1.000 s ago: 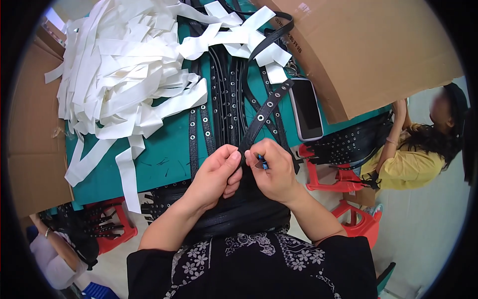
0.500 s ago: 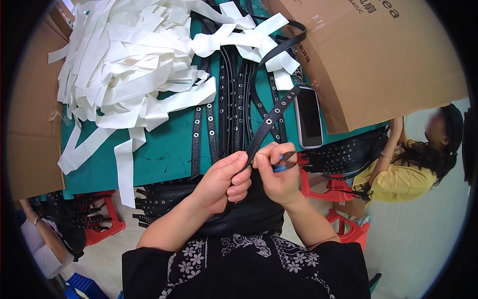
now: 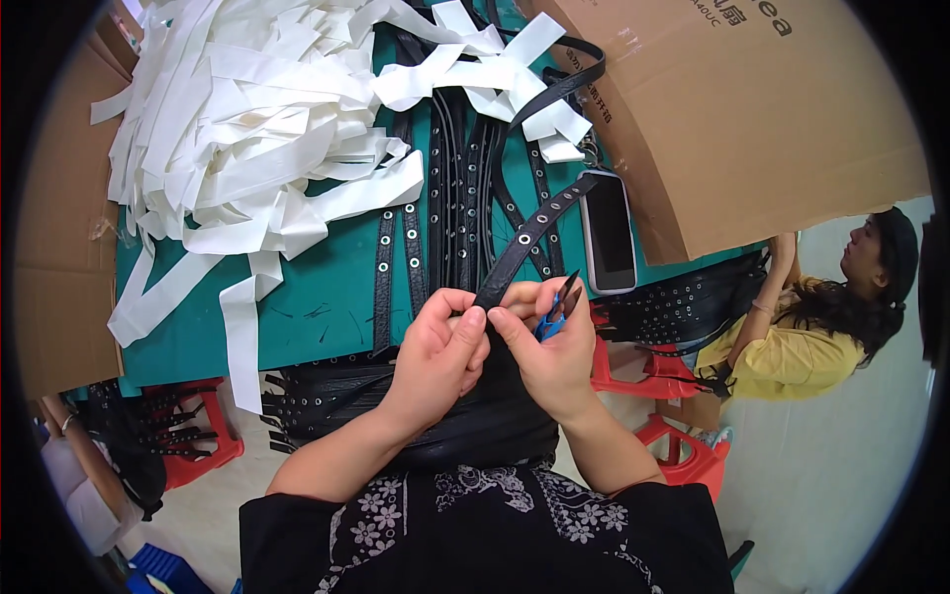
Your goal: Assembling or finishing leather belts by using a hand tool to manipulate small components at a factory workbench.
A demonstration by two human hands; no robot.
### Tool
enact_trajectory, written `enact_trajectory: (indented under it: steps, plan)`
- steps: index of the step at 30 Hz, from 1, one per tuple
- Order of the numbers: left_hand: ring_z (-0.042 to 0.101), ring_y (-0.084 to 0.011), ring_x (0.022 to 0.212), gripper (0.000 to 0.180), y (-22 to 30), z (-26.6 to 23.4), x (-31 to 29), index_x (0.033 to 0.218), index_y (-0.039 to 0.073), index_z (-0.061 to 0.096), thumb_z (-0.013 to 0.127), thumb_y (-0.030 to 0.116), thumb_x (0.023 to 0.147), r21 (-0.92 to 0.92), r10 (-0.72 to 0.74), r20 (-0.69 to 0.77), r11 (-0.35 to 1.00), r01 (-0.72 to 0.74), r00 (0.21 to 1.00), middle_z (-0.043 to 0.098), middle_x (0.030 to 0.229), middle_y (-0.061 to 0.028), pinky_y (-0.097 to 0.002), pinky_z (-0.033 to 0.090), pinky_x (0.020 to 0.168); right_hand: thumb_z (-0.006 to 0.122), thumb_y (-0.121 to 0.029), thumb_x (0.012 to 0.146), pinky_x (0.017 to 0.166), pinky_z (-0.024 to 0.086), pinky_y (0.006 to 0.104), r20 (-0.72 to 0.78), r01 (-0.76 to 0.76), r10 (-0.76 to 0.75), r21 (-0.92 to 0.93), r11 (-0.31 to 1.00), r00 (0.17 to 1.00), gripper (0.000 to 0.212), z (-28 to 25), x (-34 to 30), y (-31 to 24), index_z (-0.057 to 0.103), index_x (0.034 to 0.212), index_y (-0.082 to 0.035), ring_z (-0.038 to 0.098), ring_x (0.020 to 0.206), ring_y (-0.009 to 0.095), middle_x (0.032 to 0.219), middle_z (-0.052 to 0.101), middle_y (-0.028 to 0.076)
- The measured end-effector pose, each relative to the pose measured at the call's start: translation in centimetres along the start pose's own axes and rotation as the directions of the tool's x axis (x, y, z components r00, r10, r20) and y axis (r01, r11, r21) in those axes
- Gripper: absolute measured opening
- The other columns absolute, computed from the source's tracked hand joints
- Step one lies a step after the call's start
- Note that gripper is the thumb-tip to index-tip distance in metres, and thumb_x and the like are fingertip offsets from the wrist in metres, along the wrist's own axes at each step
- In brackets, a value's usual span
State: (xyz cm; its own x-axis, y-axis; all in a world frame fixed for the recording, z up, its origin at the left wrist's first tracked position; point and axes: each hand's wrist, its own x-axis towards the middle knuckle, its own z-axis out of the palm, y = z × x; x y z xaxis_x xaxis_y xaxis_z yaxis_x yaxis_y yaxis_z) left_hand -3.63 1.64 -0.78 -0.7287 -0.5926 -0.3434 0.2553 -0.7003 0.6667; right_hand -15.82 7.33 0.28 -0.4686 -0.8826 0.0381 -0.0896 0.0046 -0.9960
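While our left hand (image 3: 438, 348) pinches the near end of a black eyelet strap (image 3: 529, 238), fingers curled tight around it, our right hand (image 3: 547, 348) meets it thumb to thumb and is closed around a small pair of blue-handled snips (image 3: 554, 315), whose dark blades poke up past our fingers. We take the phone (image 3: 608, 231) as our landmark: the strap rises from our hands and runs up just left of the phone, its far end bending toward the phone's top edge. Left of the phone lie more black studded straps (image 3: 457, 188) side by side on the green table (image 3: 327, 317), and well to the left of it a big heap of white paper strips (image 3: 257, 129) covers the tabletop. Right of the phone, nearly touching it, a large cardboard box (image 3: 752, 119) leans over the table's edge. Below the phone, past the table's near edge, a thick bundle of black straps (image 3: 346, 396) hangs under our wrists. Lower right of the phone, another person in a yellow top (image 3: 782, 356) sits by red stools (image 3: 643, 366), handling more black straps (image 3: 683, 307).
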Motion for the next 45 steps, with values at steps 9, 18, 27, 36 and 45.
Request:
enact_trajectory:
  steps: [9,18,27,36,45]
  plan:
    - [0.044,-0.0044,0.047,0.010,-2.0,-0.7,0.6,0.090,0.001,0.043,0.049,0.009,0.090,0.570,0.481,-0.017,0.725,-0.387,0.877,0.053,0.058,-0.0014,-0.0190,0.032,0.041,0.060,0.004,0.077,0.054,0.043,0.0241,0.149,0.229,-0.177,-0.493,0.840,0.973,0.026,0.1,0.4,-1.9,0.037,0.074,-0.006,0.053,0.062,0.010,0.071,0.055,0.008]
    - [0.036,-0.0083,0.037,0.013,0.7,-1.0,0.1,0.090,0.007,0.043,0.045,0.019,0.093,0.088,-0.009,-0.017,0.996,0.010,1.000,0.048,0.053,-0.0042,-0.0203,0.029,0.035,0.057,-0.018,0.085,0.052,0.041,0.0264,0.288,0.305,-0.198,-0.396,0.866,0.937,0.022,-4.5,0.6,-0.9,0.039,0.091,-0.006,0.053,0.057,0.019,0.073,0.053,0.012]
    - [0.036,-0.0090,0.036,0.016,1.4,-0.8,-0.4,0.089,0.009,0.042,0.046,0.023,0.093,-0.031,-0.123,0.009,0.992,0.123,0.992,0.047,0.053,-0.0042,-0.0210,0.029,0.035,0.058,-0.020,0.081,0.049,0.039,0.0324,0.392,0.475,-0.268,-0.749,0.462,0.880,0.021,-4.4,0.1,-0.9,0.052,0.091,-0.002,0.052,0.055,0.024,0.068,0.050,0.009]
    - [0.036,-0.0091,0.037,0.014,0.9,-0.7,-0.4,0.090,0.009,0.042,0.045,0.022,0.093,0.030,-0.029,0.012,0.999,0.029,1.000,0.048,0.053,-0.0047,-0.0208,0.029,0.034,0.059,-0.024,0.081,0.045,0.040,0.0309,0.415,0.504,-0.288,-0.740,0.445,0.863,0.020,-3.3,0.0,-1.0,0.054,0.090,-0.006,0.054,0.055,0.021,0.066,0.050,0.004]
    - [0.036,-0.0083,0.037,0.013,0.8,-0.5,-0.4,0.091,0.007,0.042,0.044,0.020,0.094,0.088,0.008,0.012,0.996,-0.009,1.000,0.048,0.053,-0.0049,-0.0195,0.028,0.034,0.058,-0.022,0.081,0.045,0.037,0.0315,0.400,0.502,-0.311,-0.751,0.428,0.862,0.019,-2.9,0.0,-1.3,0.054,0.087,-0.005,0.050,0.050,0.023,0.063,0.047,0.007]
